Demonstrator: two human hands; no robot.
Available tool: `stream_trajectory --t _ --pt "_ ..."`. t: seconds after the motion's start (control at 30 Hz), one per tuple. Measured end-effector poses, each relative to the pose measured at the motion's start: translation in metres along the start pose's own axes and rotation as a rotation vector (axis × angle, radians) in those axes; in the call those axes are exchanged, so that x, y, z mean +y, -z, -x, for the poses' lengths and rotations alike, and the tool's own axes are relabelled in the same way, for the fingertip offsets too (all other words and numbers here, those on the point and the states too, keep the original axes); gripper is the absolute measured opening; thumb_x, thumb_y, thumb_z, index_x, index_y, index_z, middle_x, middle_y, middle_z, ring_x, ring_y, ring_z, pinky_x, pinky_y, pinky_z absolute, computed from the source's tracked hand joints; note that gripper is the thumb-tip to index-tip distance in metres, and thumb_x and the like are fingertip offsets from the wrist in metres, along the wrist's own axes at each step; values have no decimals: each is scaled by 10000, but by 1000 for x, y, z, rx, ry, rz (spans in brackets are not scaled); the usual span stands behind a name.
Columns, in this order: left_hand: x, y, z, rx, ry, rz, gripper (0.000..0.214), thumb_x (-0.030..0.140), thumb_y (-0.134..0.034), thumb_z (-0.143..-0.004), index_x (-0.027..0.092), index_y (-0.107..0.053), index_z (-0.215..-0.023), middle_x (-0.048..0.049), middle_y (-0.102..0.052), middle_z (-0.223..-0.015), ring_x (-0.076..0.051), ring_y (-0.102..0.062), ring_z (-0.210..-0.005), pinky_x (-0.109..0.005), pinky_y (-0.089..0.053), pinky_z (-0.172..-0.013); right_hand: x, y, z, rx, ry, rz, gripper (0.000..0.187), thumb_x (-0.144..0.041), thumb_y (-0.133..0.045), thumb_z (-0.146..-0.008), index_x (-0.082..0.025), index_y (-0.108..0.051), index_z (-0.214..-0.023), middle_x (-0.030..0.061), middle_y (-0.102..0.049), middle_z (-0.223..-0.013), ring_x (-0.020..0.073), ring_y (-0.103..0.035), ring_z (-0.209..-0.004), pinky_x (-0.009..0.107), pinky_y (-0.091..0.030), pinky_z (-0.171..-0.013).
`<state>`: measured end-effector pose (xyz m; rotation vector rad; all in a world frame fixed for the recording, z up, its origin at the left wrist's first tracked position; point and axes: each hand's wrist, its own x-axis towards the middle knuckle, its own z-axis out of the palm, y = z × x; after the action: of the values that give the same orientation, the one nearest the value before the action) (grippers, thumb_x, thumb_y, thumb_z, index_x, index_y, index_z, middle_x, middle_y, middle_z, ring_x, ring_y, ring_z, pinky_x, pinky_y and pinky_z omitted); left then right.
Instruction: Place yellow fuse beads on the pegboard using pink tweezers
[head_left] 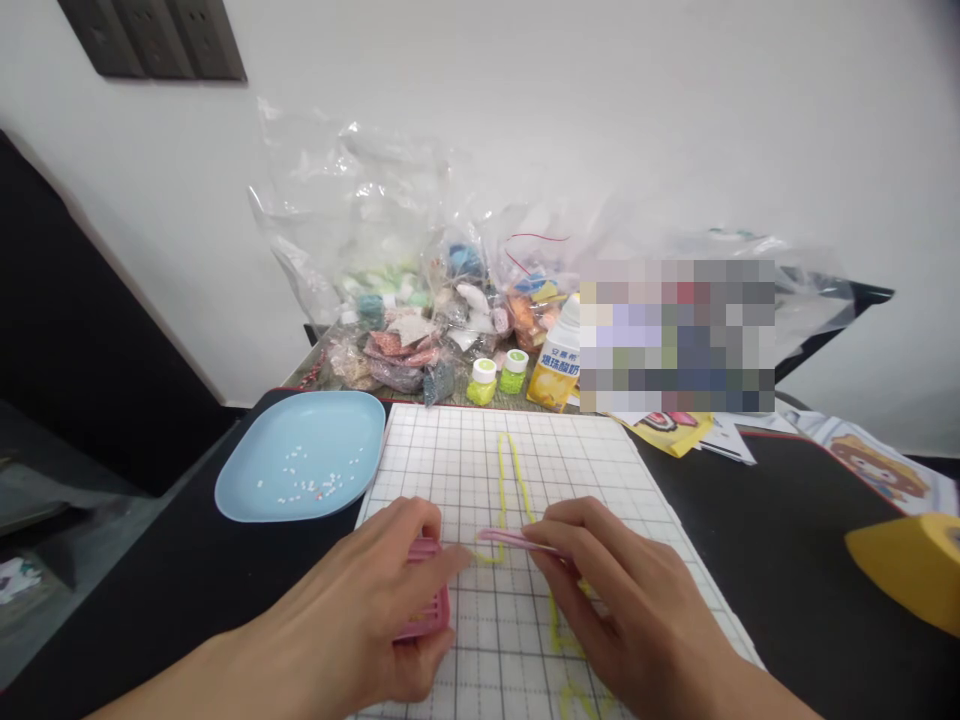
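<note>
My left hand [390,590] is wrapped round a small pink slotted plastic box [439,600], most of it hidden by my fingers. Its index finger or thumb stretches towards the tip of a pair of pink tweezers [514,541]. Those tweezers are pinched in my right hand [622,580], their tip pointing left. Both hands are over a white gridded board [442,450]. On the board a yellow-green outline [502,480], which looks like a row of small beads, runs up to a narrow top and back down. Its lower part is partly covered by my right hand.
A light blue tray [247,470] with scattered small white bits lies at left. Behind the board stand two small jars [482,383] with white lids, a yellow-and-white bottle [553,375], and clear bags [405,350] of coloured beads. A yellow object [911,570] is at right.
</note>
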<state>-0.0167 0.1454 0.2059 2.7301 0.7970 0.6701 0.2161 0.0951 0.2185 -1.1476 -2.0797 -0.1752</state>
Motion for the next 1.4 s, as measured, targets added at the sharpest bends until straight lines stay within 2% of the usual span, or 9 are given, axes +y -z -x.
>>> stream_trajectory --t 0.27,0.5,0.63,0.83,1.2,1.33,1.37,1.4 --pt "1 3 0 17 3 4 305 143 -504 -692 226 -545 -983 -67 -499 -1020 -202 -553 -805 -325 -544 -680 0 0 1 6 1 -8 124 -129 -476 -955 -178 -553 -1039 57 -646 -843 167 -666 -636 280 -552 -484" --pt "0 1 -1 70 -61 -13 423 125 -518 -636 220 -524 -1048 -75 -509 -996 -221 -557 -798 -332 -552 -638 2 -3 3 -68 -19 -20 133 -155 -434 -976 -190 -541 -1045 50 -634 -835 156 -644 -602 275 -534 -461" --pt "0 1 -1 89 -57 2 393 125 -507 -666 207 -504 -1051 -83 -504 -1014 -226 -561 -815 -342 -555 -644 2 -3 5 -104 -29 -31 151 -149 -419 -975 -192 -544 -1048 51 -624 -826 161 -630 -596 290 -533 -461" --pt "1 6 -1 59 -50 36 348 111 -493 -711 198 -496 -1048 -82 -515 -1043 -219 -582 -851 -346 -564 -699 2 -3 6 -107 -23 -47 154 -129 -427 -966 -186 -550 -1038 53 -618 -815 169 -627 -612 292 -531 -457" --pt "14 27 -12 0 -42 -98 305 69 -527 -657 150 -597 -943 -85 -592 -976 -218 -628 -843 -316 -586 -709 2 -3 4 -135 8 -45 146 -108 -430 -960 -177 -552 -998 67 -621 -810 170 -623 -613 286 -542 -460" --pt "13 24 -12 50 -72 -105 304 74 -508 -661 149 -599 -941 -78 -601 -944 -208 -626 -804 -307 -588 -680 1 -3 4 -148 15 -65 142 -105 -430 -958 -178 -551 -977 66 -621 -811 169 -624 -630 285 -549 -473" --pt "12 21 -11 -1 -40 -105 314 72 -517 -681 151 -597 -975 -88 -601 -986 -220 -627 -855 -332 -589 -730 1 -3 5 -152 19 -71 146 -106 -428 -959 -176 -553 -989 66 -622 -815 171 -626 -638 283 -548 -474" --pt "10 18 -10 85 -68 -100 283 89 -503 -678 158 -587 -939 -85 -597 -954 -217 -620 -814 -330 -587 -684 0 -3 5 -156 22 -80 149 -110 -427 -961 -176 -554 -1001 65 -623 -819 171 -627 -645 280 -545 -473"
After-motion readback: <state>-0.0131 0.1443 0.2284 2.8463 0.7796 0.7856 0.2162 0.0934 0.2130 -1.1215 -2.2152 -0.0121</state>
